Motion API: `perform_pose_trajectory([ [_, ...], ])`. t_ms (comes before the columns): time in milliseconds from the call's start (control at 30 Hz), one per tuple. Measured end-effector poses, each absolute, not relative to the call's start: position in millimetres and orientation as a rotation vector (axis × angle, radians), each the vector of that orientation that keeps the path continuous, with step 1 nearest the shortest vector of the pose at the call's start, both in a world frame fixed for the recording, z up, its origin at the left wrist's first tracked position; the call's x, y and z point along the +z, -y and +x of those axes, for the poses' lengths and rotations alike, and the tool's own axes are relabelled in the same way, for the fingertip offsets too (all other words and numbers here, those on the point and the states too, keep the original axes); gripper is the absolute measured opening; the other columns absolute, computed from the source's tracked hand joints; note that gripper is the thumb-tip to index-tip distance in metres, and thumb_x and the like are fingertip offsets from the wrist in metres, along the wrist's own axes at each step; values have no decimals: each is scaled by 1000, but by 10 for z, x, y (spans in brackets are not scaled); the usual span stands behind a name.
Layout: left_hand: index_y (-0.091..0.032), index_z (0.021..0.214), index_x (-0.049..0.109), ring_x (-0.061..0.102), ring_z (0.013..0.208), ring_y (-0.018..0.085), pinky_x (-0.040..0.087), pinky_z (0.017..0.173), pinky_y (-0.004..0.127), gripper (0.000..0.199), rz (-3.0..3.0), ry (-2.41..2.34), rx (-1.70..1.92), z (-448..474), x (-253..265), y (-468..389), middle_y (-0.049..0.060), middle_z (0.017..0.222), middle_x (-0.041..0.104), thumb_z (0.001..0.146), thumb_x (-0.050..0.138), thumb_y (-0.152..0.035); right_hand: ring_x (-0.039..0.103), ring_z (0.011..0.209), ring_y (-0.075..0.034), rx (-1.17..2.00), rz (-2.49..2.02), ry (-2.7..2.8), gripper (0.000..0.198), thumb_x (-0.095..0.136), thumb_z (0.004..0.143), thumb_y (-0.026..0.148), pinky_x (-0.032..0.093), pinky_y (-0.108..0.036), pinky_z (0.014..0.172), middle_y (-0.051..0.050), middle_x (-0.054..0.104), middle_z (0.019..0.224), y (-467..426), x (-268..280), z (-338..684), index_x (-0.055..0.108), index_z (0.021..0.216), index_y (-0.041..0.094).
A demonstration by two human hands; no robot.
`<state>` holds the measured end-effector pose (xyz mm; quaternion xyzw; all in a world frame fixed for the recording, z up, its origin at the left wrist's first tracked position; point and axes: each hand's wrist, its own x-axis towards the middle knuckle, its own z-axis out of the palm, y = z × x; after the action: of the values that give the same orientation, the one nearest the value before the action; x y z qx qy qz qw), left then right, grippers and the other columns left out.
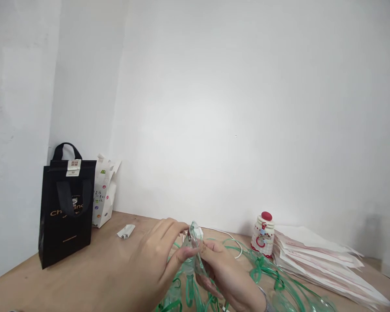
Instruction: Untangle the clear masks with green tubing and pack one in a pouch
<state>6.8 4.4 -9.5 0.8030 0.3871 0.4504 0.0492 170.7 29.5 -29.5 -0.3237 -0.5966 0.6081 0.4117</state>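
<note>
Clear mask (pixel 193 254), held up between the two hands just above the near middle of the surface (pixel 22 286): the body is transparent soft plastic with a faint green tint, glossy along its thin, curved rim, and a pale green tubular fitting (pixel 190 284) shows directly below it. The mask is seen nearly edge-on; its long axis stands close to upright, the upper end pointing up and the lower end leaning slightly toward the right hand (which way the hollow side faces cannot be made out with certainty). The left hand (pixel 157 249) grips the mask from its left with thumb and fingertips, while the right hand (pixel 224 266) grips it from the other side, the thumb high on the plastic and the remaining fingers curled lower down. The fingers cover much of the mask, and the mask in turn partly hides a white block (pixel 199 233) behind it, near which a white cable (pixel 236 242) curves. Green tubing (pixel 260 271) lies in loops beneath and to the right of the hands, tangled among further clear plastic pieces (pixel 282 301) at the lower edge. Farther out, a cream jar (pixel 263 236) with a red knob stands beside a stack of flat packets (pixel 315 260); at left are a crumpled white paper (pixel 126 231), a black bag (pixel 66 225) and a printed white bag (pixel 104 190) partly behind it, before a white wall (pixel 214 108).
</note>
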Motion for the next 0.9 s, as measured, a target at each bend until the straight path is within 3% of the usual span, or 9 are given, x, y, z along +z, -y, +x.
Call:
perform_pose_trajectory([
  [167, -25, 80, 61, 58, 80, 21, 43, 73, 27, 36, 2512, -1422, 1350, 113, -121, -76, 4, 76, 64, 91, 30, -41, 20, 23, -1, 1551, -813, 1551, 57, 52, 76, 63, 13, -19, 32, 9, 32, 28, -263, -328, 1634, 39, 45, 17],
  [367, -24, 78, 60, 56, 69, 19, 40, 63, 26, 35, 2514, -1474, 1321, 82, -49, 11, 2, 74, 63, 88, 34, -46, 23, 22, -1, 1540, -880, 1627, 63, 48, 76, 67, 11, -20, 30, 8, 32, 27, -267, -327, 1636, 35, 40, 17],
  [567, -22, 70, 54, 55, 61, 15, 38, 57, 23, 38, 2489, -1435, 1205, 46, -46, -17, -1, 64, 59, 91, 32, -45, 19, 22, -3, 1344, -1090, 1641, 52, 44, 76, 69, 7, -19, 26, 11, 30, 27, -206, -331, 1576, 36, 58, 22],
  [700, -22, 66, 51, 53, 55, 15, 38, 57, 24, 39, 2548, -1426, 1357, 49, -152, -108, 0, 60, 56, 93, 27, -35, 18, 24, -3, 1345, -1182, 1541, 49, 46, 75, 68, 8, -18, 27, 12, 32, 28, -207, -371, 1554, 34, 61, 23],
  [900, -22, 60, 46, 49, 48, 14, 38, 53, 25, 37, 2463, -1317, 1640, 32, -309, -216, 0, 53, 51, 92, 27, -27, 16, 23, -3, 1482, -889, 1553, 55, 47, 77, 66, 8, -20, 29, 10, 28, 26, -214, -431, 1494, 38, 49, 20],
])
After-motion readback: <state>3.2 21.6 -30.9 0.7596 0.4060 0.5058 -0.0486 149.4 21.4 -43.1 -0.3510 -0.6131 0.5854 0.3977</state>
